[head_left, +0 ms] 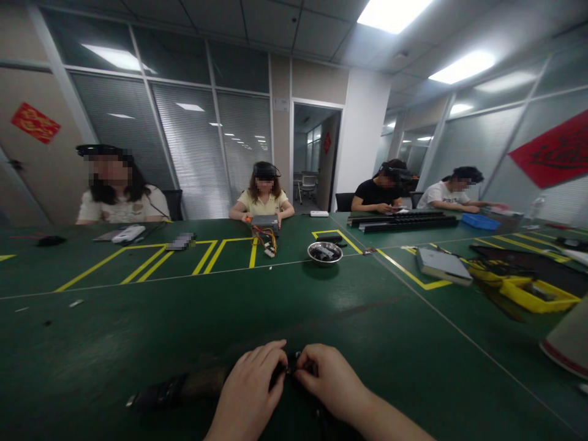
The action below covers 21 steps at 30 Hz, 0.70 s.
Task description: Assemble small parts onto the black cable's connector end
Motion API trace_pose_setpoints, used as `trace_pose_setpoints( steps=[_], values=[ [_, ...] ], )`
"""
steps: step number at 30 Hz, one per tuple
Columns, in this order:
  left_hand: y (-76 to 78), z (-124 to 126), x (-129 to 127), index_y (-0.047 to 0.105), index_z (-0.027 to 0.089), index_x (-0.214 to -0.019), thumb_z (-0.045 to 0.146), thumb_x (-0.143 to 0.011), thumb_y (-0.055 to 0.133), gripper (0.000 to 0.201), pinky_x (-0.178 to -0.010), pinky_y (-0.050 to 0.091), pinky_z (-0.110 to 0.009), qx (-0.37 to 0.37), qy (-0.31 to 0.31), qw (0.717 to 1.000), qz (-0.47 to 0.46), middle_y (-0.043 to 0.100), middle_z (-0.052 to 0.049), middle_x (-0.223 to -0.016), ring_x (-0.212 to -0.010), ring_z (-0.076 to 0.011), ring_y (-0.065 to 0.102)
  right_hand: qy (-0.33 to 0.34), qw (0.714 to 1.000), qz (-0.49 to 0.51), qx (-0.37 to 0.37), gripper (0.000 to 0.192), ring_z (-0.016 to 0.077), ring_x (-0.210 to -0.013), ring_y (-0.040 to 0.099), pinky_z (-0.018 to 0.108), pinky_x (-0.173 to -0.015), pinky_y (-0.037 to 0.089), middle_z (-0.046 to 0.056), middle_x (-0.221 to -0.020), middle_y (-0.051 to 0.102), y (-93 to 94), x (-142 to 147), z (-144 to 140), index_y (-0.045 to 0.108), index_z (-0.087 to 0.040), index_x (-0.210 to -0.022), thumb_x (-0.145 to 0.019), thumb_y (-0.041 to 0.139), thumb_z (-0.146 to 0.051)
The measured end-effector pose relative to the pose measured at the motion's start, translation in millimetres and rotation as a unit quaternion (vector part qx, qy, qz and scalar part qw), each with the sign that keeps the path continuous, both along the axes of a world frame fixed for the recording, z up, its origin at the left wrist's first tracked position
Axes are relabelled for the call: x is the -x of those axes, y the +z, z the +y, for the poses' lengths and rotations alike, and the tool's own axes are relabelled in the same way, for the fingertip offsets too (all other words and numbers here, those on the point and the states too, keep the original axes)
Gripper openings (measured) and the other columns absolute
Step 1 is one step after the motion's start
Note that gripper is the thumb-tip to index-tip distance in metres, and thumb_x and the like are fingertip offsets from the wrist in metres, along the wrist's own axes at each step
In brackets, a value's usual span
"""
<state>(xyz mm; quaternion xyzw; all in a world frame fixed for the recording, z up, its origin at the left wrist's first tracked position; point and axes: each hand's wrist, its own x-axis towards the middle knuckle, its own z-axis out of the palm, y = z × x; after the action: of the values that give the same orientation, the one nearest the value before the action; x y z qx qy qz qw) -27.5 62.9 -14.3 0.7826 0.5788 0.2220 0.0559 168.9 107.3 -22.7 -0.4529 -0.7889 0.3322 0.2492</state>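
Note:
My left hand (252,389) is low in the middle, its fingers curled and its thumb and fingertips closing on a small dark part (289,369). Facing it, my right hand (328,380) pinches the other side of the same spot. The part is mostly hidden by the fingers, so its kind cannot be made out. Left of my left hand lies a long dark cylindrical tool (184,387) with a metallic tip; my hand covers its right end. Something dark also shows beneath my right wrist, too dim to name.
On the green table (138,331) stand a metal bowl (325,260) with dark parts, a grey boxed device (443,265) and a yellow tray (537,297). Across the table, a person handles a power supply (265,224) with coloured cables (269,240). Several other people sit there too.

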Motion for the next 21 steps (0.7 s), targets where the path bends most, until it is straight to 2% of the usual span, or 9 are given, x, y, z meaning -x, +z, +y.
trace_pose_setpoints(
  steps=[12,17,21],
  values=[
    [0.2,0.3,-0.1,0.061,0.032,-0.105,0.016,-0.084,0.049,0.028,-0.095,0.044,-0.039,-0.012,-0.017,1.000,0.001,0.060,0.002,-0.126,-0.112,-0.0207,0.057,0.004,1.000,0.006,-0.006,0.005,0.0103,-0.065,0.056,0.018,-0.059,0.036,-0.003,-0.072,0.065,2.4,0.0,-0.9,0.066,-0.020,-0.080,-0.078,0.063,-0.016],
    [-0.5,0.6,-0.5,0.060,0.028,-0.095,0.019,-0.083,0.052,0.018,-0.094,0.044,-0.039,-0.005,-0.003,1.000,-0.004,0.061,0.002,-0.124,-0.112,-0.0212,0.057,0.006,1.000,0.005,0.000,0.006,0.0106,-0.065,0.056,0.018,-0.059,0.036,-0.003,-0.074,0.066,0.7,0.1,0.3,0.067,-0.020,-0.081,-0.077,0.064,-0.016],
    [2.3,0.1,-0.5,0.060,0.028,-0.094,0.016,-0.083,0.049,0.020,-0.094,0.044,-0.039,0.001,-0.006,1.000,-0.001,0.060,0.002,-0.125,-0.113,-0.0206,0.056,0.002,1.000,-0.006,0.002,0.006,0.0110,-0.066,0.056,0.019,-0.060,0.036,-0.002,-0.075,0.066,0.2,0.7,0.1,0.067,-0.019,-0.081,-0.078,0.063,-0.016]
  ],
)
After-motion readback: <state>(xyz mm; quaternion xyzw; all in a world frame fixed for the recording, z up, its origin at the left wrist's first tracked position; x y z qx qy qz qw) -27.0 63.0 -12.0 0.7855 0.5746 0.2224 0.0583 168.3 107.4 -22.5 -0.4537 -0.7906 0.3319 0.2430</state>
